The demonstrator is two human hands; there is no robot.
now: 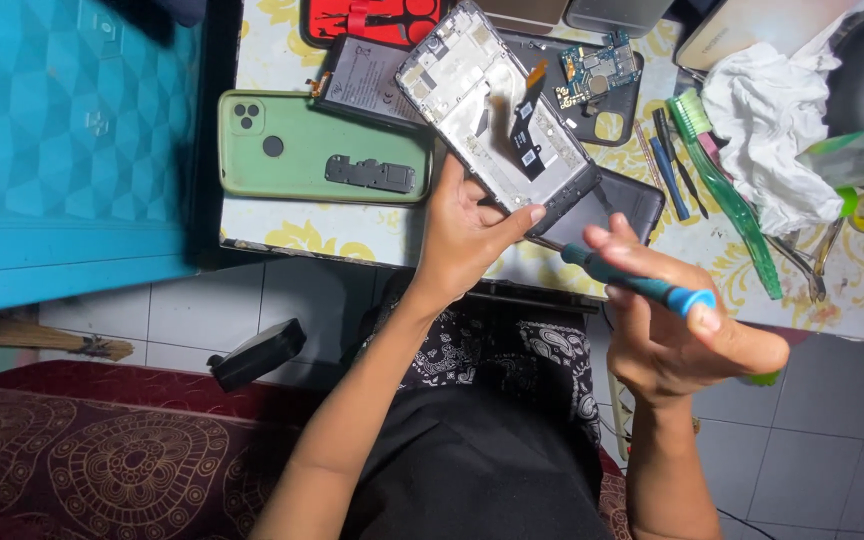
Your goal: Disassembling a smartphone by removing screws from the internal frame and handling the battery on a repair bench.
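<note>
Here, a table (372, 240) with a yellow-flowered cover carries phone parts, beside a big teal panel (62, 150) on the left. The largest piece on it is a green phone back cover (292, 165), lying flat with a small dark part (370, 174) resting on top. Just right of it, an opened phone frame (472, 95) lies tilted, its inside facing up, its lower end over a dark phone back (617, 200). The left hand (462, 235) holds that lower end, thumb on the frame's corner and fingers curled under its edge. The right hand (682, 340) is closed around a teal-handled screwdriver (642, 284), fingers pinching the shaft and the blue cap pressed against the palm side; its thin tip points toward the frame's bottom corner, close to the left thumb. Further right lie a crumpled white cloth (767, 120), a green toothbrush (727, 195) and slim dark tools (670, 165). A flat black battery (367, 80) sits behind the frame, touching it, and a small circuit board (597, 68) lies near the top.
</note>
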